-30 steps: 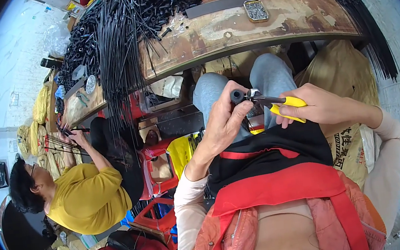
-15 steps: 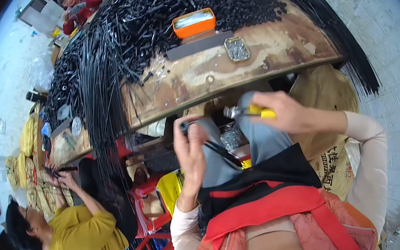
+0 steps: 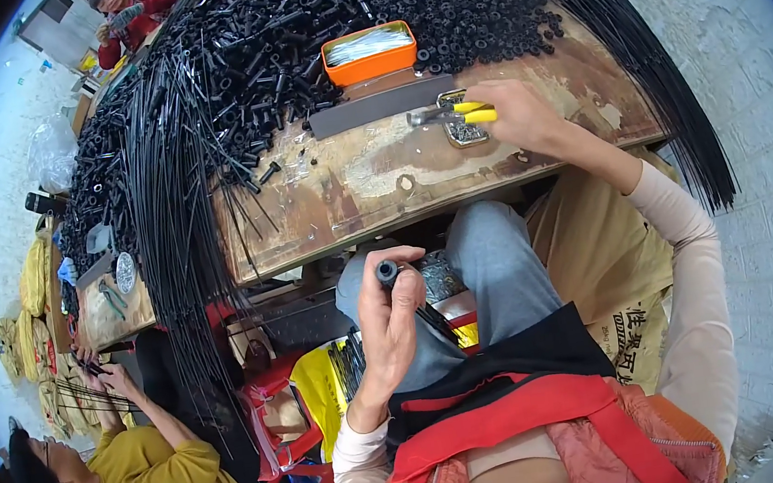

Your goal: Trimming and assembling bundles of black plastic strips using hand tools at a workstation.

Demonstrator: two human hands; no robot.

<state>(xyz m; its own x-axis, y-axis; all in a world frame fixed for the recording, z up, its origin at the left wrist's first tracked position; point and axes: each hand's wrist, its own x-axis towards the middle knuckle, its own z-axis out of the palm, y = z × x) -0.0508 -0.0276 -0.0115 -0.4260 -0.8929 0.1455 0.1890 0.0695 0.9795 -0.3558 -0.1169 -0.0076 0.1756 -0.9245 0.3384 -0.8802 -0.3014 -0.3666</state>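
Observation:
My left hand (image 3: 386, 328) is wrapped round a black tube-shaped part (image 3: 387, 271) above my lap, its hollow round end facing up. Thin black rods (image 3: 437, 325) run down from below that hand; whether they join the tube is hidden. Over the table, my right hand (image 3: 526, 116) grips yellow-handled pliers (image 3: 475, 113), jaws pointing left. The pliers are over a small tray of tiny metal pieces (image 3: 467, 135), which they and my hand partly cover. I cannot make out anything in the jaws.
An orange box of pale strips (image 3: 372, 69) stands behind a flat grey bar (image 3: 380, 107). Black tubes and rings (image 3: 285, 41) heap across the far table. Bundles of thin black rods (image 3: 170, 191) hang over its edge. A co-worker in yellow (image 3: 160, 477) sits at left, another person in red (image 3: 148, 10) beyond.
My right hand has carried the pliers from near my left hand away to the tray on the table. My left hand still holds the black tube, now with its end turned upward.

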